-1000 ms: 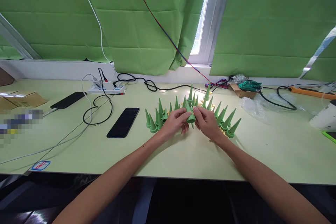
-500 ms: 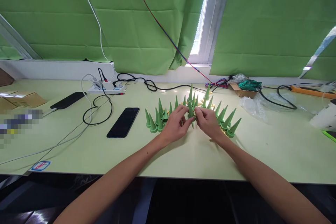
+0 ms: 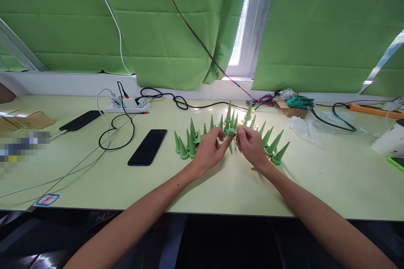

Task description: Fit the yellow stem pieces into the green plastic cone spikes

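Observation:
Between thumb and forefinger, my left hand (image 3: 211, 148) pinches a green cone-shaped piece (image 3: 231, 133), one end of which faces me. Close on its right, my right hand (image 3: 251, 143) has its fingers pressed together at the edge of that piece; whatever they hold is hidden. Pointed green cones (image 3: 184, 150) with flared bases stand to the left of my left hand. More green cones (image 3: 277, 153) lean at the right of my right hand, among small yellowish parts. Several others rise behind both hands, partly covered by the fingers.
On the left lie a black phone (image 3: 147, 147), a dark slab on a white cable (image 3: 81, 120) and a power strip (image 3: 128, 107). Black cable (image 3: 181, 101) runs along the back. A small cardboard box (image 3: 292, 110) and clear plastic bags (image 3: 304, 131) are at right.
The held green piece has turned from pointing upward to showing its end toward me. My right fingertips have shifted slightly to the right. The standing cones look unmoved.

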Available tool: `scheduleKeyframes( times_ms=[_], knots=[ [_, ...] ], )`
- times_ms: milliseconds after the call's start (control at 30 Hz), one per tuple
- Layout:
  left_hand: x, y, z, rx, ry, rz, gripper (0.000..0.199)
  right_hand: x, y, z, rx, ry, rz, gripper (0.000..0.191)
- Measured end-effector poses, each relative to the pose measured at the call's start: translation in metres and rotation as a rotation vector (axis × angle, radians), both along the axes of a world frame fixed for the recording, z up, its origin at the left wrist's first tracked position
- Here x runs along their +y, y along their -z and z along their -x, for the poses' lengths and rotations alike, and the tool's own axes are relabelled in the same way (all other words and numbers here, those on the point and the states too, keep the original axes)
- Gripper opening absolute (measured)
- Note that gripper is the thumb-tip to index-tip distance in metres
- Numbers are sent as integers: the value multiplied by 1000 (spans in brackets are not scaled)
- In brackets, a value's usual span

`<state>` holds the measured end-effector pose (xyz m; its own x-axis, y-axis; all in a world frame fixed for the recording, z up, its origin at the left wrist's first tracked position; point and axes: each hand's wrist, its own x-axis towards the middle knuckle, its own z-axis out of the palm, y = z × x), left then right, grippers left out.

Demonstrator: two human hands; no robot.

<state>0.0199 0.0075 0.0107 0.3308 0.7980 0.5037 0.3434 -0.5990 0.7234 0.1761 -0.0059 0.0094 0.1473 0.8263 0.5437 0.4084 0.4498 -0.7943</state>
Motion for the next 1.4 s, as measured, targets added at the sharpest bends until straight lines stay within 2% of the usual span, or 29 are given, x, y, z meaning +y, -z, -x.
scheduleKeyframes(
  times_ms=[133, 333, 400, 500, 667, 967, 1100, 1267, 1400],
  knots=[
    [2, -1, -1, -16, 35, 125, 43, -2, -3, 0, -15, 24, -28, 48],
    [6, -8, -1, -164, 281, 650, 63, -4, -2, 1, -118, -20, -51, 45],
    [7, -9, -1, -211, 337, 728, 63, -4, -2, 1, -135, -39, -58, 44],
    [8, -8, -1, -263, 361, 752, 59, -5, -3, 1, -117, -65, -55, 43],
    [8, -7, 1, -260, 366, 698, 51, -5, -4, 1, -91, -87, -34, 43],
    [2, -11, 3, -174, 274, 457, 39, -3, -1, 0, -50, -93, -2, 47],
    [2, -6, 3, -142, 155, 274, 36, 0, 3, -1, -7, -126, 27, 48],
    [-1, -6, 2, -69, 134, 8, 17, 3, 7, -2, 29, -141, 51, 49],
    [-4, -8, 1, -76, 112, 16, 19, 1, 5, 0, 30, -131, 46, 49]
  ],
)
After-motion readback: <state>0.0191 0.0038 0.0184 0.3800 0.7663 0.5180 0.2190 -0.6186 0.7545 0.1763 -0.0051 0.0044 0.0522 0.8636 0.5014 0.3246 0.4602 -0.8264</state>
